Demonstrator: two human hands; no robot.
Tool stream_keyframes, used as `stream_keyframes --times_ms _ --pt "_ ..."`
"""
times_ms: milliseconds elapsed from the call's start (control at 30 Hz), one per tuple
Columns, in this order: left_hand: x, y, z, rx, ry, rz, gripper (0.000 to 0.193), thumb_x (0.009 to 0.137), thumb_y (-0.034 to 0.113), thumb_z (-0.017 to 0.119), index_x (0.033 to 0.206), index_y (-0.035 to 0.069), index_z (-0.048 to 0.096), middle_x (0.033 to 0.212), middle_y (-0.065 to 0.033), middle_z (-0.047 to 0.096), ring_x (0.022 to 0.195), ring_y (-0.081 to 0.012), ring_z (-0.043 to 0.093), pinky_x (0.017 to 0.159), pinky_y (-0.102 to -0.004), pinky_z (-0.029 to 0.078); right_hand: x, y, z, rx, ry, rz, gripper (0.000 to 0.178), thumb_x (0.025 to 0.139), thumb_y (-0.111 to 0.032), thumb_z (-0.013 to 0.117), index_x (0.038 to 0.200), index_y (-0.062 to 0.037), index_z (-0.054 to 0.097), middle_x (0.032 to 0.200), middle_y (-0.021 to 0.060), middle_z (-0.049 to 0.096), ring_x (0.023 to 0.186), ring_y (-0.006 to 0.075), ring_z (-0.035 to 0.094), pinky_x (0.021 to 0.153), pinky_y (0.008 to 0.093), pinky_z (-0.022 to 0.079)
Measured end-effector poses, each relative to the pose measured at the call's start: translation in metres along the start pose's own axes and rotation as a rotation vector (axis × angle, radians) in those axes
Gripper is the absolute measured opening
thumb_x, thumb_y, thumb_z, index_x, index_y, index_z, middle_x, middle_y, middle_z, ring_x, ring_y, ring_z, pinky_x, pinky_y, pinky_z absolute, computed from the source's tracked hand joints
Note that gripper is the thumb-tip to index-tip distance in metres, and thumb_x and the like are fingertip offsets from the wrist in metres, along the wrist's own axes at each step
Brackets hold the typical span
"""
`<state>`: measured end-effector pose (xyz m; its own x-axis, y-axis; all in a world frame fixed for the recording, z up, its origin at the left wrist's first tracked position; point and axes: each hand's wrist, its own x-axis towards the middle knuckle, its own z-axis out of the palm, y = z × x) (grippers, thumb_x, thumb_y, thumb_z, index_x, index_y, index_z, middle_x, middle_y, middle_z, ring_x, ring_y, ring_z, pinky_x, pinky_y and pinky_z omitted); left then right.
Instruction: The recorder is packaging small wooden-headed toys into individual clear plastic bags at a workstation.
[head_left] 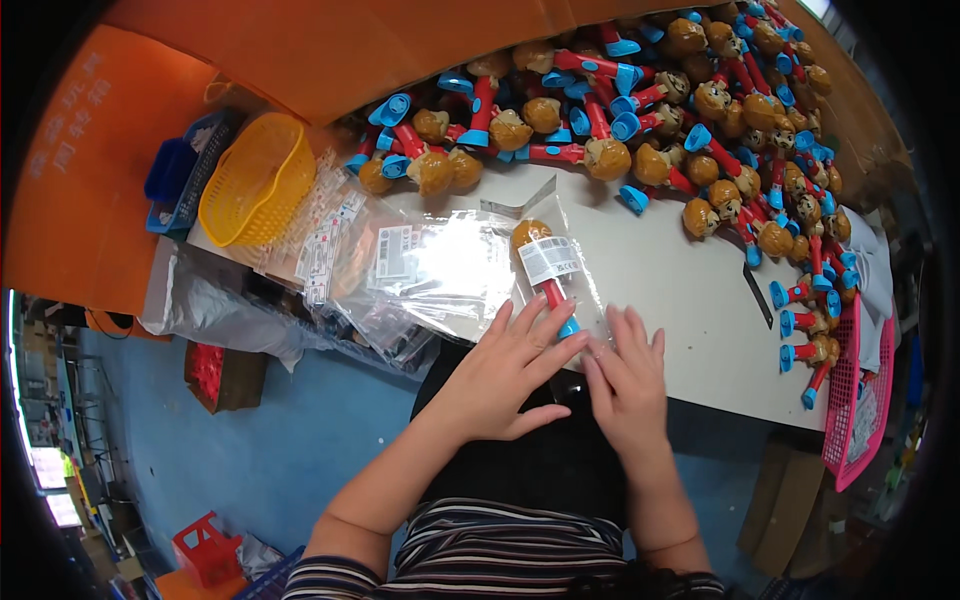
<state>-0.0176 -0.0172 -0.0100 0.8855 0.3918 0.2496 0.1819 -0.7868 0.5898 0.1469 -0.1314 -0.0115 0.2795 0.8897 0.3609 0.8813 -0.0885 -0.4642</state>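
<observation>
A toy point(557, 293) with a round brown head, red stick body and blue end lies inside a clear plastic bag point(592, 272) at the table's near edge. Its white printed label point(549, 261) covers the part below the head. My left hand point(505, 375) reaches over the bag's lower left, fingers spread, their tips on the plastic by the toy's blue end. My right hand point(632, 388) rests at the bag's lower right corner with fingers stretched out. Left of the toy, a stack of flat clear bags point(450, 265) with white labels shines under the light.
A large heap of similar toys point(715, 110) fills the table's back and right. A yellow basket point(258, 180) and blue baskets point(180, 175) stand at left beside orange boards point(110, 170). A pink basket point(850, 400) hangs by the right edge. A brown box point(225, 378) sits below left.
</observation>
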Motion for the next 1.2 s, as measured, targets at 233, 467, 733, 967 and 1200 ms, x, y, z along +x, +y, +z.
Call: stream_keyframes --times_ms 233,467,733,967,1200 --pt "-0.006 -0.019 0.018 0.224 0.192 0.189 0.053 0.079 0.023 0.074 0.129 0.014 0.060 0.143 -0.0144 0.051 0.124 -0.0399 0.053 0.103 -0.0567 0.041 0.001 0.057 -0.047 0.126 -0.098 -0.324 0.036 0.072 -0.008 0.080 0.105 -0.0042 0.066 0.113 0.0169 0.065 0.099 0.0316 0.065 0.081 0.0397 0.054" --pt "-0.019 -0.021 0.017 0.167 0.243 0.295 0.034 0.081 0.012 0.062 0.114 0.009 0.067 0.131 -0.0163 0.061 0.118 -0.0362 0.060 0.099 -0.0510 0.048 0.035 0.046 -0.045 0.048 -0.241 -0.594 0.052 0.068 -0.013 0.083 0.115 -0.0102 0.063 0.125 0.0129 0.061 0.104 0.0333 0.064 0.096 0.0473 0.050" --pt "-0.034 -0.026 0.017 0.107 0.286 0.271 0.027 0.080 0.010 0.066 0.107 0.008 0.068 0.121 -0.0133 0.068 0.113 -0.0338 0.064 0.100 -0.0476 0.047 0.039 0.049 -0.035 0.046 -0.206 -0.698 0.025 0.074 -0.007 0.071 0.099 -0.0092 0.068 0.119 0.0100 0.065 0.107 0.0297 0.063 0.096 0.0485 0.050" --pt "-0.037 -0.027 0.016 0.083 0.449 0.229 0.033 0.072 0.012 0.081 0.103 0.012 0.069 0.110 -0.0084 0.069 0.095 -0.0264 0.066 0.080 -0.0378 0.045 0.033 0.056 -0.027 0.207 -0.179 -0.574 0.028 0.069 -0.004 0.077 0.094 -0.0086 0.066 0.110 0.0123 0.066 0.087 0.0310 0.064 0.075 0.0392 0.054" --pt "-0.032 -0.016 0.020 -0.007 0.447 0.127 0.038 0.067 0.015 0.085 0.103 0.021 0.074 0.102 -0.0044 0.060 0.089 -0.0239 0.059 0.078 -0.0361 0.044 0.027 0.058 -0.027 0.219 -0.198 -0.531 0.026 0.070 -0.004 0.078 0.094 -0.0086 0.067 0.110 0.0118 0.065 0.088 0.0303 0.064 0.075 0.0383 0.053"
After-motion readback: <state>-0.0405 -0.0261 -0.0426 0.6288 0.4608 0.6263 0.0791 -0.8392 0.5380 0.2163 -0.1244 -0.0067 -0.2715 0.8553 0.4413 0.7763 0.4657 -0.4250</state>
